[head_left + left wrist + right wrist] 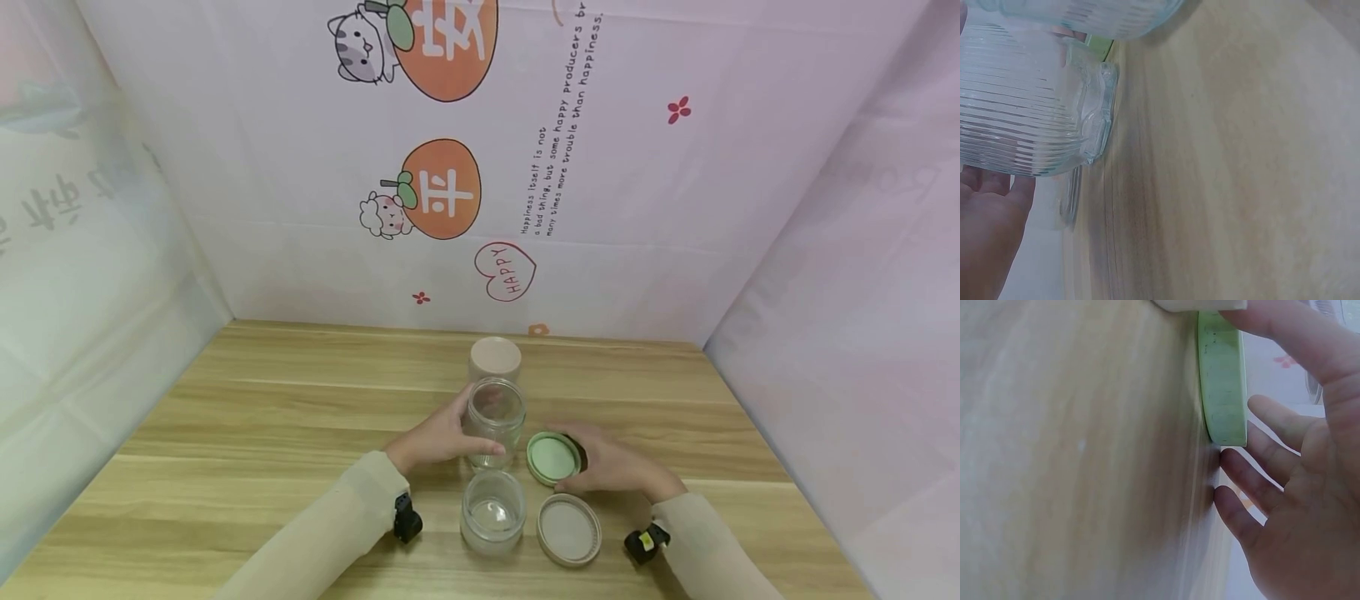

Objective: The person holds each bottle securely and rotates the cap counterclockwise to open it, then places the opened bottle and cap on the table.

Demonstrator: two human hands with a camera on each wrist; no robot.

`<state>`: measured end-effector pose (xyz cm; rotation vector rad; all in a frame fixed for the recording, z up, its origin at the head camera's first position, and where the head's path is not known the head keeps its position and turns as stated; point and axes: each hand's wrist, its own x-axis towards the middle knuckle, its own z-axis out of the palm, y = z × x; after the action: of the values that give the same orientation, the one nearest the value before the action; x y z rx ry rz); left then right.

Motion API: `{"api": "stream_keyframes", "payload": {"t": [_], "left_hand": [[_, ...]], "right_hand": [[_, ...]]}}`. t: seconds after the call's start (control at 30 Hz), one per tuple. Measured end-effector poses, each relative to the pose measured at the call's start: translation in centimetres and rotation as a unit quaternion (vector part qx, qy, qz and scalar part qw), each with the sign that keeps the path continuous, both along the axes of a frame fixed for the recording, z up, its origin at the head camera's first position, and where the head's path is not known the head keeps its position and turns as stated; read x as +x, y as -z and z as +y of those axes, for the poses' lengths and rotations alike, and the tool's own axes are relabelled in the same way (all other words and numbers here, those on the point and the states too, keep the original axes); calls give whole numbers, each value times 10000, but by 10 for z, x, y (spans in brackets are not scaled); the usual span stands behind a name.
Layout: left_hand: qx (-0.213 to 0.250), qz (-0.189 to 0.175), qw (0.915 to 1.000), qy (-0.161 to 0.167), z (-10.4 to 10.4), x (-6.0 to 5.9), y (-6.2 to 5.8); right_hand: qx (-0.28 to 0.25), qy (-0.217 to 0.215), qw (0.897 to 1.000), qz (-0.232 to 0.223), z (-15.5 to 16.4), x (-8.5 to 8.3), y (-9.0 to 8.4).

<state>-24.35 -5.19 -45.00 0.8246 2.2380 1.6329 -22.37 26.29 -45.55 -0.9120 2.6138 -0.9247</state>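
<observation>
Left hand (pixel 435 437) grips ribbed glass jar (pixel 495 421); right hand (pixel 618 467) holds round green lid (pixel 553 458).

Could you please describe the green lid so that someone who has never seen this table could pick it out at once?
On the wooden table, three glass jars stand in a row running away from the person. Just right of the middle jar, under the fingers of the right hand, lies the green lid. It is the only green piece; the lid nearer the person is beige.
</observation>
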Motion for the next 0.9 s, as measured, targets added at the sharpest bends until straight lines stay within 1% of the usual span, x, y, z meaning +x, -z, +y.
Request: {"api": "stream_keyframes", "payload": {"t": [0.2, 0.43, 0.6, 0.77, 0.9], "left_hand": [[-37, -4, 10000, -16, 1, 0, -1], [-117, 97, 9998, -87, 1, 3, -5], [-262, 187, 9994, -109, -1, 4, -10], [-266, 325, 9991, -61, -5, -1, -17], [-33, 520, 9986, 92, -10, -7, -24]], "right_hand": [[-16, 121, 9999, -121, 1, 1, 2], [-55, 103, 9999, 11, 3, 1, 4], [-87, 141, 9999, -47, 2, 2, 3], [-99, 217, 9996, -148, 0, 3, 1], [-74, 235, 9995, -201, -1, 4, -1]]}}
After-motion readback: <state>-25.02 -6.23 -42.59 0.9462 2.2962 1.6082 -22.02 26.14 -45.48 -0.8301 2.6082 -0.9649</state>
